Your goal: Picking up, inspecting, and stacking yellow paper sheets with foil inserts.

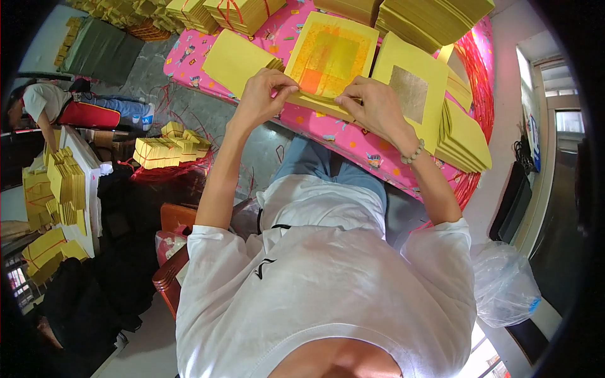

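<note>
In front of me lies a stack of yellow joss paper [334, 47] with an orange printed panel and a gold-toned middle. My left hand [268, 94] is closed in a pinch at the stack's near left corner. At the near right corner, my right hand [372, 104] pinches the same edge between thumb and fingers; a beaded bracelet circles that wrist. How many sheets the fingers hold is hidden. Just left is a plain yellow paper stack [236, 60]. Close to my right hand, another yellow stack bears a silvery-gold foil square [409, 94].
A pink patterned cloth [343, 129] covers the table. Thick yellow bundles [432, 22] stand at its back, and red string [476, 82] hangs at the right end. A red-brown chair [173, 274] is beside me; another person [47, 104] works at a white table further left.
</note>
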The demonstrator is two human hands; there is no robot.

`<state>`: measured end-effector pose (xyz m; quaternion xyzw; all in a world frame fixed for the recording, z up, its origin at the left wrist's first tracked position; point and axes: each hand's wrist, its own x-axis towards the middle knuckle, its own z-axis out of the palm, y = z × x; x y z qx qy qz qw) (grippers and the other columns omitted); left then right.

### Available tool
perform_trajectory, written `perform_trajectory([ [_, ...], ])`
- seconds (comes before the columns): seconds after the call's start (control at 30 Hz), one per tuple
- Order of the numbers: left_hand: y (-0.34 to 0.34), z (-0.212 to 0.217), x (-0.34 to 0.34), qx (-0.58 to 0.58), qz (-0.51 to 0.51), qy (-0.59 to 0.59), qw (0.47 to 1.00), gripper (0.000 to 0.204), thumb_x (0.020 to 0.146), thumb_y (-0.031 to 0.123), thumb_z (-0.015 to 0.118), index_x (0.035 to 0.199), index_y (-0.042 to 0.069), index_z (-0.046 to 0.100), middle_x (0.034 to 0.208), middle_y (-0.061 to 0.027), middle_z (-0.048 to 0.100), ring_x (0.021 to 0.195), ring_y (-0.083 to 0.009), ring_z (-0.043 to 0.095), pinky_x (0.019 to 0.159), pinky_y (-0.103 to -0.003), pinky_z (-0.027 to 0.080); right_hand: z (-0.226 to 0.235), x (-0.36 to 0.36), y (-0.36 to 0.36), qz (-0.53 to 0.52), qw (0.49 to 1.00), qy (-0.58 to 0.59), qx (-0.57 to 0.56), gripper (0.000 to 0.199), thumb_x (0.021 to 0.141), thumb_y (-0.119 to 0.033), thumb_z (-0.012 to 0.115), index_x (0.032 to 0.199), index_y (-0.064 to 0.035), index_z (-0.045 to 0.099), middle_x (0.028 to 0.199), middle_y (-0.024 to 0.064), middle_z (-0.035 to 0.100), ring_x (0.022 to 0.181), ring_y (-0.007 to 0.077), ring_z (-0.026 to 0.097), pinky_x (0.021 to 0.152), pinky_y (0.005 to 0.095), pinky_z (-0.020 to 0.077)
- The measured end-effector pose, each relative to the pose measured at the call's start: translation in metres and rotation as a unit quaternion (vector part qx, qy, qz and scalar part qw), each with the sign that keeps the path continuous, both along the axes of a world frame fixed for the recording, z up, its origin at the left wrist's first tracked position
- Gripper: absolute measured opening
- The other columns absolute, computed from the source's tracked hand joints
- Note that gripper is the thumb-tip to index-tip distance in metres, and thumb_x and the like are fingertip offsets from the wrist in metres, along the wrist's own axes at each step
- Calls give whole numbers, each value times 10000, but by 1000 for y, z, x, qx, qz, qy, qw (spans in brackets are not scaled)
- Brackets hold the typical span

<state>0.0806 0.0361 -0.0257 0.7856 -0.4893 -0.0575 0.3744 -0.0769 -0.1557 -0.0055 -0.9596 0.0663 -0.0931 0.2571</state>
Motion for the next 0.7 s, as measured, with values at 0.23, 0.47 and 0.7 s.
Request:
perform_trajectory([
  [0.23,-1,0,1,-5,2,9,1000,104,781,121,653,811,27,685,737,-103,621,690,-244,548,626,-337,455,2,1,0,4,1000,3,-9,249,818,-266,621,772,-30,685,788,105,628,693,297,606,619,378,473],
  [0.47,-5,13,-4,49,-33,-85,995,119,756,129,663,833,46,629,771,-95,574,781,-270,541,703,-352,433,0,4,6,-9,996,-20,-83,212,852,-241,584,812,-34,603,752,129,599,670,334,597,591,417,467],
  [0.7,-36,12,-16,16,-57,-171,983,244,723,131,673,934,59,572,856,-105,577,843,-283,541,736,-376,444,20,5,-1,-9,994,-84,-70,200,861,-230,582,822,-35,598,744,121,595,650,321,597,577,406,466],
])
